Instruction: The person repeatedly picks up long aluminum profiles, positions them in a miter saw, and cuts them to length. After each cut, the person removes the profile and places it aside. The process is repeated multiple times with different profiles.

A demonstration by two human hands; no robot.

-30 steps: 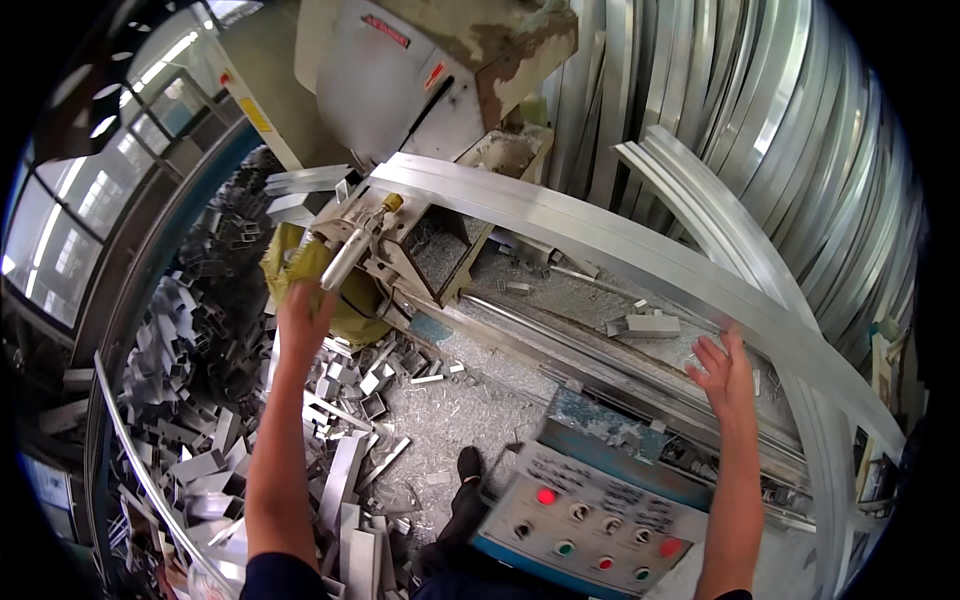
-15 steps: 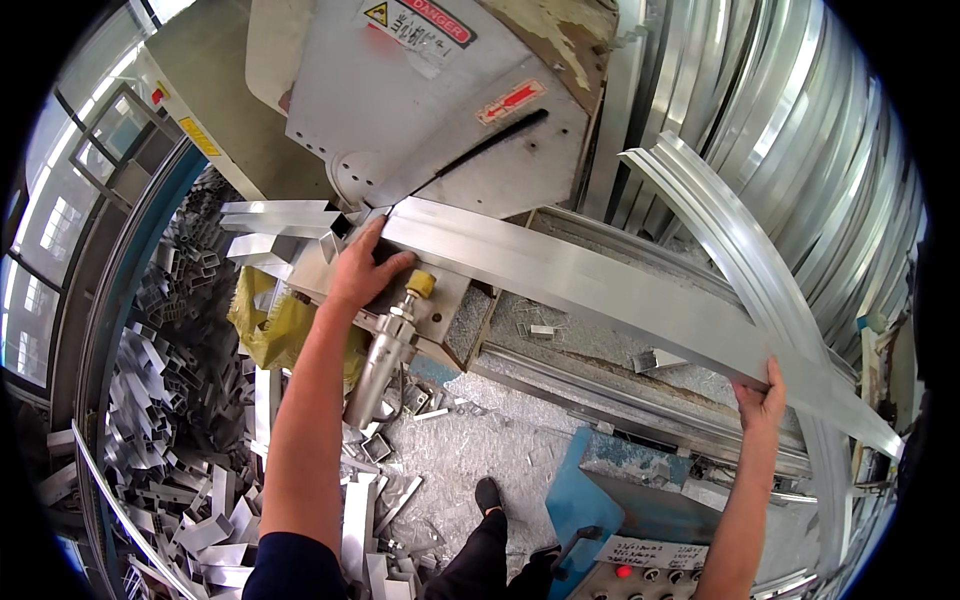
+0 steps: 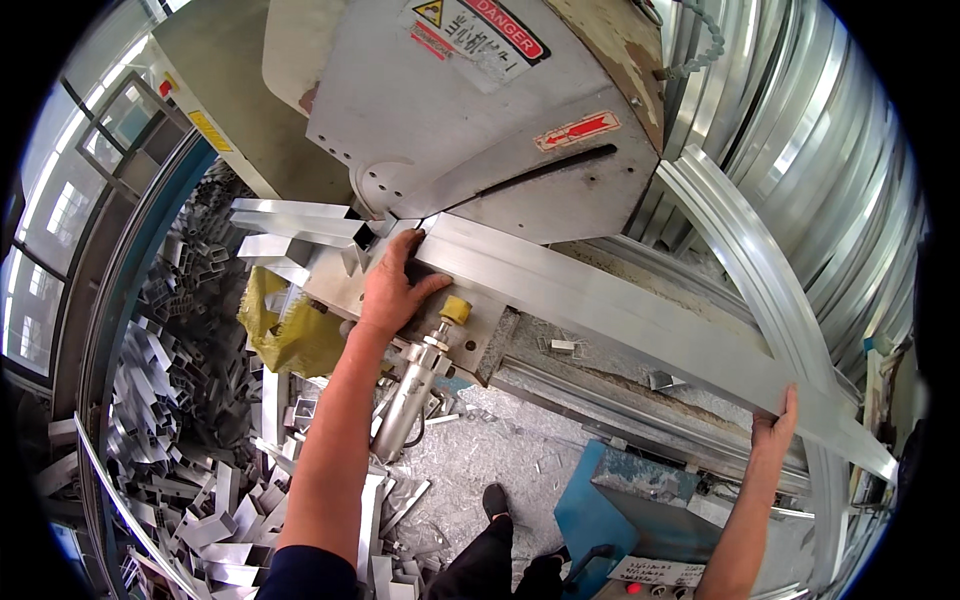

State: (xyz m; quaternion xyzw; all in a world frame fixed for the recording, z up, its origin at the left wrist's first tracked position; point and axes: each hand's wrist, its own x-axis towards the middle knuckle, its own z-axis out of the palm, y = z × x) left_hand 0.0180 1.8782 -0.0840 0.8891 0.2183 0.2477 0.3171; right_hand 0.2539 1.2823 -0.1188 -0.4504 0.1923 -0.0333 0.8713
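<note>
A long, flat-sided silver aluminium profile [image 3: 600, 305] lies slantwise across the saw bed, from below the grey saw guard [image 3: 470, 130] to the far right. At its left end, my left hand [image 3: 398, 288] has its fingertips against the end and its thumb spread apart along the near side. My right hand [image 3: 774, 432] grips the lower edge of the profile near its right end, thumb up against the face; its other fingers are partly hidden beneath. Just below my left hand is a metal clamp cylinder [image 3: 408, 400] with a yellow tip [image 3: 456, 309], apart from the profile.
Short profile pieces [image 3: 300, 220] lie left of my left hand, above a yellow bag [image 3: 290, 325]. Offcuts [image 3: 170, 400] heap up at left. A curved-looking profile [image 3: 760, 270] crosses behind at right, before stacked lengths [image 3: 800, 150]. A blue control stand [image 3: 610, 500] stands nearer me.
The view has shifted, so the saw guard and bed appear further right and lower. Both hands keep their places on the profile, which shows no clear movement against the saw.
</note>
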